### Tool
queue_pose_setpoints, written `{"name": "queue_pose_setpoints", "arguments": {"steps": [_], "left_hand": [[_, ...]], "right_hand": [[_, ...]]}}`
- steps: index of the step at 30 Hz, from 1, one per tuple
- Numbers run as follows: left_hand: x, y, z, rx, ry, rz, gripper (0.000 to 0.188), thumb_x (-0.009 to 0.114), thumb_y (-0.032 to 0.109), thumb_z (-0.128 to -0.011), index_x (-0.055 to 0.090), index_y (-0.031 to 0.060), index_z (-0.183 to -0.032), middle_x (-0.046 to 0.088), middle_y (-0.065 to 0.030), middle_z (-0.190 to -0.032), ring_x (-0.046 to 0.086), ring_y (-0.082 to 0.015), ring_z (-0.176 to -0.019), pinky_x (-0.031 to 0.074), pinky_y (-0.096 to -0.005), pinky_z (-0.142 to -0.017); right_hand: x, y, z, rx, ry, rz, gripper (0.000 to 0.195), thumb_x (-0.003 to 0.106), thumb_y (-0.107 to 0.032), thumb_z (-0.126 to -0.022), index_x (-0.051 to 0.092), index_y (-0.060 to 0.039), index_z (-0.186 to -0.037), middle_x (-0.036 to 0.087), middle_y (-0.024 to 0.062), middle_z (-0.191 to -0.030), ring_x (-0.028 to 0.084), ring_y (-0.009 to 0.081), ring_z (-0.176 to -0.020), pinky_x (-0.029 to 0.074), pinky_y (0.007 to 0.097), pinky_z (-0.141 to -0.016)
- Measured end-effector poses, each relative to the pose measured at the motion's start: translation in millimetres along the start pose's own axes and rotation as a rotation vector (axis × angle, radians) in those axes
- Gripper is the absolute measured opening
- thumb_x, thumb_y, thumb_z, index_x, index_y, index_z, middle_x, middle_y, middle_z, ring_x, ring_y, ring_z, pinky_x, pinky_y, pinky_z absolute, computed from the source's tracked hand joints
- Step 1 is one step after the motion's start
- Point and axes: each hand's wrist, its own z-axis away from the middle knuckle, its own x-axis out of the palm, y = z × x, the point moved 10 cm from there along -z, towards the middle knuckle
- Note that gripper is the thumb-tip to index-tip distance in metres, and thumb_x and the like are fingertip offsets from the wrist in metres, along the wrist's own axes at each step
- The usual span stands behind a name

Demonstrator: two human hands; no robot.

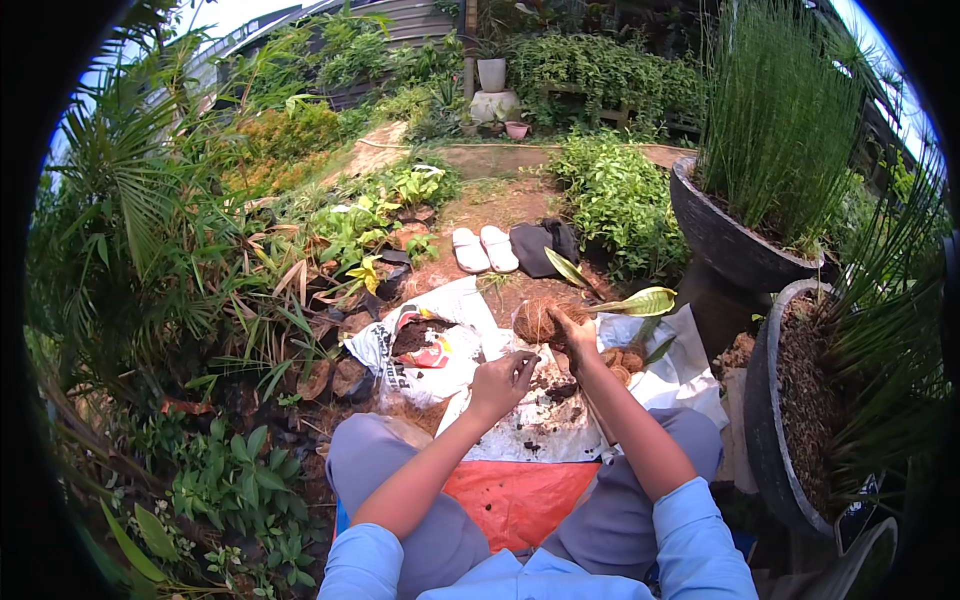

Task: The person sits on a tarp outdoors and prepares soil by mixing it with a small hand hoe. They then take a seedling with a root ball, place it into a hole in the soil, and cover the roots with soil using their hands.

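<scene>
My right hand (576,337) grips a ball of brown coconut fibre (536,321), from which a green variegated leaf (645,301) sticks out to the right. Just below the ball, the fingertips of my left hand (510,375) are pinched together on a thin pale thread (534,346) that runs up to it. Beneath both hands lies a white plastic sheet (487,448) strewn with dark soil. Left of them is an open printed white sack (450,379) with soil (420,336) inside. Round fibre pieces (626,361) lie right of my right forearm.
An orange-red sheet (521,499) lies between my legs. White sandals (486,251) and a black bag (534,251) are ahead on the ground. Large dark planters (784,420) stand at the right, one behind the other. Dense plants (255,472) grow at the left.
</scene>
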Motion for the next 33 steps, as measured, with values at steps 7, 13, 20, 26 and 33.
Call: {"name": "queue_pose_setpoints", "arguments": {"steps": [7,13,20,26,33], "left_hand": [[17.9,-26.0,5.6,-0.244,-0.111,0.326,0.018,0.058,0.019,-0.083,0.066,0.0037,-0.088,0.063,-0.0063,-0.068,0.055,-0.0115,-0.055,0.043,-0.0255,-0.053],[59.0,-54.2,24.6,-0.536,-0.232,0.767,0.023,0.056,0.021,-0.083,0.066,0.0024,-0.093,0.057,0.0015,-0.069,0.045,-0.0059,-0.062,0.035,-0.0215,-0.056],[59.4,-76.0,25.7,-0.471,-0.204,0.699,0.02,0.056,0.016,-0.085,0.064,-0.0018,-0.092,0.054,-0.0008,-0.063,0.047,-0.0069,-0.053,0.04,-0.0211,-0.05],[55.2,-88.0,25.2,-0.522,-0.237,0.611,0.026,0.053,0.027,-0.083,0.064,0.0045,-0.089,0.054,0.0011,-0.068,0.044,-0.0075,-0.054,0.036,-0.0226,-0.047],[59.1,-97.3,31.1,-0.879,-0.283,1.163,0.01,0.054,0.02,-0.084,0.054,0.0098,-0.083,0.027,0.0094,-0.053,0.022,-0.0027,-0.041,0.017,-0.0189,-0.037]], "right_hand": [[-1.5,-6.3,9.2,-0.013,0.009,-0.247,0.049,0.074,-0.029,-0.07,0.049,-0.0036,-0.104,0.059,0.0115,-0.084,0.06,0.0239,-0.064,0.049,0.0334,-0.052],[26.6,10.1,14.4,0.274,-0.437,-0.588,0.045,0.063,-0.034,-0.078,0.046,-0.0173,-0.117,0.049,0.0078,-0.116,0.052,0.0226,-0.096,0.047,0.0341,-0.068],[49.2,-6.9,50.9,0.286,-0.576,-0.532,0.047,0.05,-0.048,-0.082,0.046,-0.0227,-0.121,0.051,0.0026,-0.119,0.05,0.021,-0.105,0.042,0.0408,-0.08],[53.9,-36.0,81.9,0.237,-0.698,-0.347,0.047,0.051,-0.046,-0.081,0.049,-0.0182,-0.119,0.055,0.0055,-0.114,0.054,0.0215,-0.102,0.045,0.0426,-0.08],[45.1,-37.2,76.8,0.079,-0.677,0.085,0.035,0.063,-0.018,-0.078,0.054,0.0002,-0.106,0.061,0.0099,-0.101,0.061,0.0199,-0.087,0.05,0.0343,-0.08]]}}
